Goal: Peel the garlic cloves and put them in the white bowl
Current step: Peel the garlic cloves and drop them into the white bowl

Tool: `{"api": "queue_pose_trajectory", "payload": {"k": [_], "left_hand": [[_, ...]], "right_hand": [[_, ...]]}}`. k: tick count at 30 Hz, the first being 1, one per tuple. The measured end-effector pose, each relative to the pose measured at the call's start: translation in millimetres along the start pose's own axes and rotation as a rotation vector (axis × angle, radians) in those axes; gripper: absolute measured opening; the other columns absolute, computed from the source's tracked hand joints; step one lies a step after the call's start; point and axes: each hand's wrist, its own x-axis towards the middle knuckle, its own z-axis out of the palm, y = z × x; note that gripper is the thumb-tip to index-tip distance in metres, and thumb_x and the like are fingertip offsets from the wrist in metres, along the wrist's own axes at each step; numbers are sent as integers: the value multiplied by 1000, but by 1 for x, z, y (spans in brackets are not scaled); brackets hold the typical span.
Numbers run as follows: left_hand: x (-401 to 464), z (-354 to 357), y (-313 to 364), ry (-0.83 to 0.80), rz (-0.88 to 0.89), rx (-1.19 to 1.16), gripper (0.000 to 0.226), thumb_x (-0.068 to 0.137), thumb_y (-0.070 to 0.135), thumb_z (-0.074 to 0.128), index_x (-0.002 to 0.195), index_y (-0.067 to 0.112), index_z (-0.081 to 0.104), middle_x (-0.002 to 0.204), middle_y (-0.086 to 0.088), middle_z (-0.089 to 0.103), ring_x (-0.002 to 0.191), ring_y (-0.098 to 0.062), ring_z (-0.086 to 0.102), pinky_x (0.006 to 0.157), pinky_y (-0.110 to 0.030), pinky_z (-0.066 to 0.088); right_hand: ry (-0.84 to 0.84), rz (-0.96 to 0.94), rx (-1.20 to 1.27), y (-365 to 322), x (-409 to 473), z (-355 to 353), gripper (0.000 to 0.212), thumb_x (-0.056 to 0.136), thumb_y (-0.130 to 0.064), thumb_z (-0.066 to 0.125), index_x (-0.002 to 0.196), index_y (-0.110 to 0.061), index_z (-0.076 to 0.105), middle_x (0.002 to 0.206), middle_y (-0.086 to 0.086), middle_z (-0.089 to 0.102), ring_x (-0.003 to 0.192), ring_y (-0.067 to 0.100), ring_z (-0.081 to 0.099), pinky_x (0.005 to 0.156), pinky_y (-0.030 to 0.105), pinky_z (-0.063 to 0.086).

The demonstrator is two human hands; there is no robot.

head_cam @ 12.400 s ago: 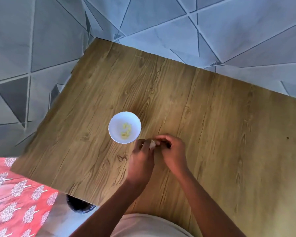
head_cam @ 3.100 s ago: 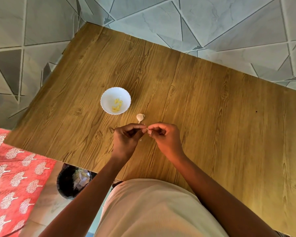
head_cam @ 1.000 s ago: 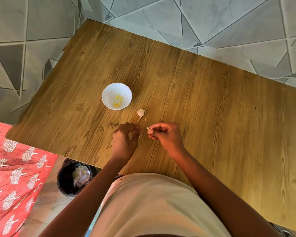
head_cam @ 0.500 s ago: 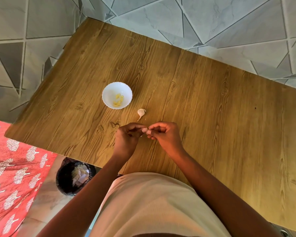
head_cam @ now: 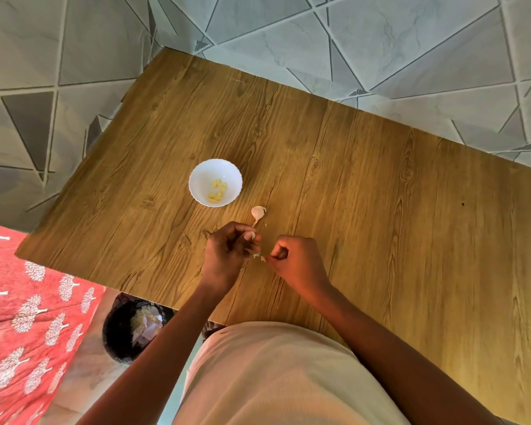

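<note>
Wood-grain counter (head_cam: 365, 210) fills centre and right of frame; grey tiled floor (head_cam: 380, 41) across the top and upper left. Red patterned cloth (head_cam: 28, 317) at lower left. Pale garment (head_cam: 273, 378) of the person at bottom centre, overlapping the counter's near edge. Black bin (head_cam: 126, 329) with paper scraps sits below the near edge, lower left of centre, partly hidden by the left forearm.

Left hand (head_cam: 227, 256), centre frame: fingers curled, pinching a clove (head_cam: 251, 235) at the tips. Right hand (head_cam: 298, 262) just right of it, apart by a small gap: fingers curled, tips pinching a skin scrap (head_cam: 259, 257) between the two hands.

Bowl (head_cam: 215, 182), left of centre, above the hands, holds yellow peeled cloves (head_cam: 217, 190). Garlic piece (head_cam: 258, 212) with a thin tail lies on the counter between bowl and left hand, touching neither. Small flakes on the counter near it.
</note>
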Motion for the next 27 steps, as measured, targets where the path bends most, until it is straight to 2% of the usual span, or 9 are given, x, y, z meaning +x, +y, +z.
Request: {"api": "queue_pose_trajectory", "payload": {"k": [2, 4, 7, 11, 14, 17, 22, 27], "left_hand": [[-1, 0, 0, -3, 4, -17, 13, 101, -1, 60, 101, 5, 71, 86, -13, 76, 72, -27, 73, 62, -29, 57], [-2, 1, 1, -13, 4, -38, 12, 100, -1, 63, 106, 5, 72, 84, -14, 75, 73, -31, 73, 66, -34, 61], [-4, 3, 1, -41, -22, -93, 17, 97, -6, 64, 111, -1, 71, 87, -16, 77, 76, -28, 75, 71, -32, 62], [-5, 6, 3, -49, -36, -135, 17, 95, -9, 64, 109, -3, 71, 90, -17, 77, 77, -28, 75, 71, -31, 62], [-6, 6, 2, -36, -34, -133, 13, 97, -7, 64, 107, -4, 70, 89, -18, 77, 78, -32, 75, 72, -34, 63], [-5, 6, 0, -11, -38, -112, 10, 97, -6, 64, 105, -5, 70, 86, -18, 76, 75, -31, 74, 71, -33, 63], [-6, 8, -1, -2, -44, -88, 11, 97, -6, 64, 105, -6, 71, 84, -18, 75, 71, -23, 73, 68, -27, 60], [-9, 8, 0, 1, -52, -85, 11, 95, -3, 68, 105, 0, 73, 85, -15, 77, 81, -31, 76, 75, -34, 63]], "right_hand": [[15, -9, -24, -1, 2, 0, 19, 82, -13, 83, 76, -23, 68, 66, -14, 62, 59, 4, 60, 54, 30, 54], [43, -48, 25, -2, 4, -2, 14, 85, -9, 80, 84, -20, 72, 76, -12, 66, 68, 2, 62, 60, 19, 50], [115, -87, 94, -4, 6, -2, 17, 90, 0, 72, 100, -12, 78, 92, -2, 70, 82, -3, 63, 72, 6, 45], [155, -88, 94, -4, 5, -5, 30, 88, 10, 67, 107, -11, 78, 94, 1, 68, 85, 4, 64, 73, 14, 51], [147, -71, 84, -2, 5, -9, 20, 86, 2, 75, 100, -11, 78, 90, -1, 71, 78, 0, 64, 69, 10, 48], [113, -49, 81, 0, 6, -9, 14, 81, -5, 83, 91, -13, 77, 85, -4, 72, 74, 1, 65, 66, 13, 50], [7, -59, 107, 3, 3, -8, 29, 83, 8, 72, 103, -12, 80, 93, 0, 77, 85, 6, 71, 78, 24, 58], [-18, -3, 104, 2, 2, -9, 33, 84, 11, 68, 107, -11, 79, 95, -1, 78, 87, 4, 71, 82, 24, 60]]}}
